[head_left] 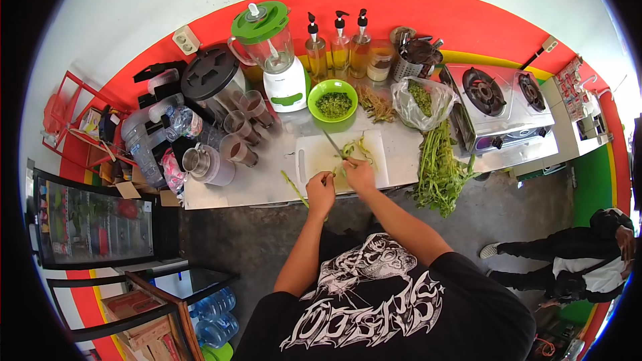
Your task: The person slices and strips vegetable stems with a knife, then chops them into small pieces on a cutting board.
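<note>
Stalk (295, 189): pinched in left hand (321, 190), laid over cutting board (342, 158) edge | knife (332, 144): gripped in right hand (360, 172), blade over cut pieces | handling: judged light, bendy, slightly slippery; best held near the cut end.

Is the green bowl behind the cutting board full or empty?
Partly full: the green bowl holds a heap of chopped greens covering its bottom, below the rim.

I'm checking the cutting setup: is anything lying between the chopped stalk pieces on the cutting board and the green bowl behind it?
Nothing visible does. The green bowl sits just past the white cutting board, with bare counter between. The knife, in the right hand, points that way but doesn't block.
</note>
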{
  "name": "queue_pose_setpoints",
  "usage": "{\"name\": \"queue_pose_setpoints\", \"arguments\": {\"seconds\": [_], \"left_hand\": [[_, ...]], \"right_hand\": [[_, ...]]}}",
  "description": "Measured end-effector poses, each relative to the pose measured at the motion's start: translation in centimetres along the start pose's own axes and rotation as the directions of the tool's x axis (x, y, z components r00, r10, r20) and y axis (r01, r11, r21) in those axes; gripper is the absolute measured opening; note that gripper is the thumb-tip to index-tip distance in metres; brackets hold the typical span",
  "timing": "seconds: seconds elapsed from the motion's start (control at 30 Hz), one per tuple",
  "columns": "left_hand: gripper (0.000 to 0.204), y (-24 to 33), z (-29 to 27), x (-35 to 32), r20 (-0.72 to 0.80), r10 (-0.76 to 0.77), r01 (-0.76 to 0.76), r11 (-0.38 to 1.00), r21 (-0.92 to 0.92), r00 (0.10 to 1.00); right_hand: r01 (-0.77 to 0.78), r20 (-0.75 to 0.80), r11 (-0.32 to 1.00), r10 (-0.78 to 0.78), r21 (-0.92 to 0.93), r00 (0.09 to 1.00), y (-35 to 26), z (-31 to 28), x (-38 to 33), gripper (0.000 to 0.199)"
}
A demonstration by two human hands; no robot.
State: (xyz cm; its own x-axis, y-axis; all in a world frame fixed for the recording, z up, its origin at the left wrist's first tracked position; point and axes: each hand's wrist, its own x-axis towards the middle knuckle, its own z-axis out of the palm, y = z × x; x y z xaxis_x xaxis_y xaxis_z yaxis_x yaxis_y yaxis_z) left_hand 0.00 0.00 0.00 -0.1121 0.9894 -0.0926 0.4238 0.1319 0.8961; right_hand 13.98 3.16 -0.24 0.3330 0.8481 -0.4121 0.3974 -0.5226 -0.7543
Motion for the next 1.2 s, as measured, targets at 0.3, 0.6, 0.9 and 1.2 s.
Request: {"name": "queue_pose_setpoints", "arguments": {"seconds": [0.3,0.6,0.9,1.2], "left_hand": [[0.022,-2.8,-1.3,2.7,0.065,-0.16,0.172,0.933,-0.316,0.985],[0.029,-1.9,0.4,2.7,0.123,-0.125,0.167,0.885,-0.435,0.984],[0.022,-3.2,-2.1,2.5,0.077,-0.224,0.234,0.859,-0.456,0.972],[0.028,-4.1,-7.3,1.7,0.016,-0.289,0.249,0.795,-0.553,0.957]], "right_hand": [[-0.058,0.344,0.966,-0.033,0.251,0.938,2.4,-3.4,-0.5,0.037],[0.256,0.123,0.962,-0.267,0.094,0.956,5.2,-7.5,-3.2,0.039],[0.408,-0.115,0.891,-0.435,-0.201,0.893,9.7,-5.1,-1.7,0.044],[0.327,0.098,0.848,-0.315,-0.417,0.944,4.0,0.2,-3.8,0.05]]}}
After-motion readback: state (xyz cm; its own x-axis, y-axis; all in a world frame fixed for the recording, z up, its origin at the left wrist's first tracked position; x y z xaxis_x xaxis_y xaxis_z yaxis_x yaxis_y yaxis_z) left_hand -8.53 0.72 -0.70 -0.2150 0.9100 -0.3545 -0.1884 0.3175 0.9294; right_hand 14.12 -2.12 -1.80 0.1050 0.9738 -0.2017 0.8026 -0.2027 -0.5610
